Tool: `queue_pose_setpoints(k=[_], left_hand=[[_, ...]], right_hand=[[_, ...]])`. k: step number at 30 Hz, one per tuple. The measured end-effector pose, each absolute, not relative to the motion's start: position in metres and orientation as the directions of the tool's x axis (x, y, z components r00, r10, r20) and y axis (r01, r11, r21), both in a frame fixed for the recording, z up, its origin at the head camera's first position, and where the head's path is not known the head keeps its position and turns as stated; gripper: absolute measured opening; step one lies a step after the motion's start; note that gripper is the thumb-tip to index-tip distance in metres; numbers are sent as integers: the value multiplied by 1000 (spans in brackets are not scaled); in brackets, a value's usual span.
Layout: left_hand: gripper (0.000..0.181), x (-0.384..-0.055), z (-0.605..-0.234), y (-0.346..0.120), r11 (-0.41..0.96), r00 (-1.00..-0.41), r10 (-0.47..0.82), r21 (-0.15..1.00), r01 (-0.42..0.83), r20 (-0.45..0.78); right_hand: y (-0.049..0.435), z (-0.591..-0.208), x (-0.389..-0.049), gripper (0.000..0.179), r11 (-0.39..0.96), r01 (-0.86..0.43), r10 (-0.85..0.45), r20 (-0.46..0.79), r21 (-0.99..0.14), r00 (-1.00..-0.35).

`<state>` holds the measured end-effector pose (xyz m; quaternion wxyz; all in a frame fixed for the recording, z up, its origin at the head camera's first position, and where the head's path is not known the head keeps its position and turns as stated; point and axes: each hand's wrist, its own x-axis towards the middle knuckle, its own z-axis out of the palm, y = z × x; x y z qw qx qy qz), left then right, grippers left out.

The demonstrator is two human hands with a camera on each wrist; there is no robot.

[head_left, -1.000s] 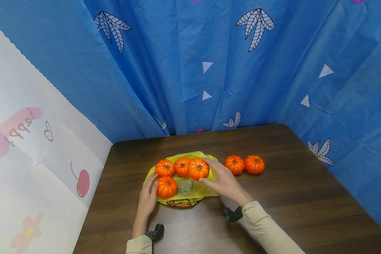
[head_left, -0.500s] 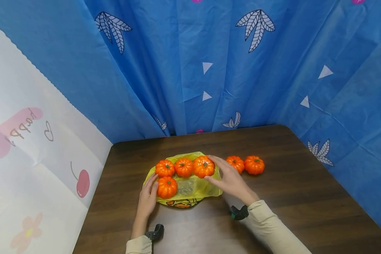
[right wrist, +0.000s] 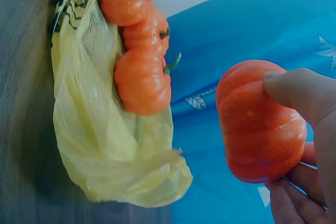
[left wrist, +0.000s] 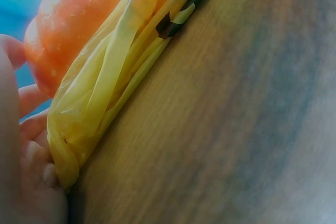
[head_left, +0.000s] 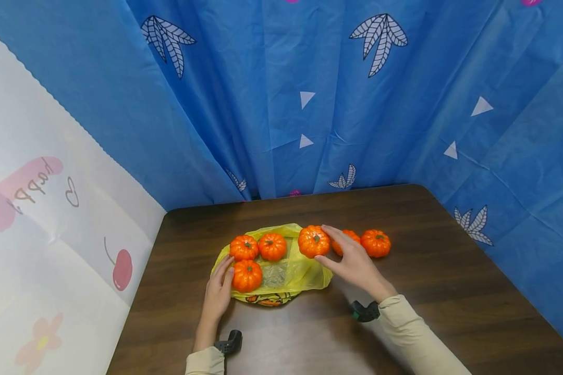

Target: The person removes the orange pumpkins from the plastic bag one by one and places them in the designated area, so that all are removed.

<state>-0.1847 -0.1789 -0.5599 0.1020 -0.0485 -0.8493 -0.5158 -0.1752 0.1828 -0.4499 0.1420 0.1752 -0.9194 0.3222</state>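
Note:
My right hand [head_left: 353, 264] grips a small orange pumpkin [head_left: 314, 241] between thumb and fingers, raised near the right end of a yellow plastic bag [head_left: 305, 273]. The right wrist view has the held pumpkin [right wrist: 257, 121] apart from the bag. Three more pumpkins lie on the flattened bag, two at the back and a front-left one [head_left: 246, 276]. Beside that one rests my left hand [head_left: 219, 291], fingers loosely extended along the bag's left edge. Up close in the left wrist view, its thumb and fingers touch the pumpkin [left wrist: 79, 19] and the bag's folds [left wrist: 89, 108].
Two further pumpkins stand on the dark wooden table [head_left: 450, 291] to the right, one [head_left: 376, 243] in full sight and another [head_left: 344, 240] partly behind my right hand. A blue curtain [head_left: 281, 104] hangs behind the table, with a white printed one [head_left: 65, 234] at left.
My right hand has carried its pumpkin rightward and slightly up, away from the other pumpkins on the bag. The bag's right edge has spread a little rightward. My left hand has stayed put.

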Motion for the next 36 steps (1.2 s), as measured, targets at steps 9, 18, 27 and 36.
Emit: queue_pose_setpoints(k=[9, 18, 27, 36], left_hand=[[43, -185, -560, -179, 466, -977, -21, 866, 180, 214], [43, -185, -560, -179, 465, -977, -24, 868, 175, 210], [44, -185, -560, -180, 467, -979, -24, 868, 168, 203], [44, -184, -560, -179, 471, -979, -22, 866, 167, 201]], right_hand=[[195, -443, -175, 76, 735, -384, -197, 365, -559, -910], [207, -440, -176, 78, 743, -380, -171, 392, -552, -904], [222, -437, -176, 76, 749, -359, -140, 397, -556, -907], [241, -439, -175, 75, 758, -365, -117, 438, -541, -892]])
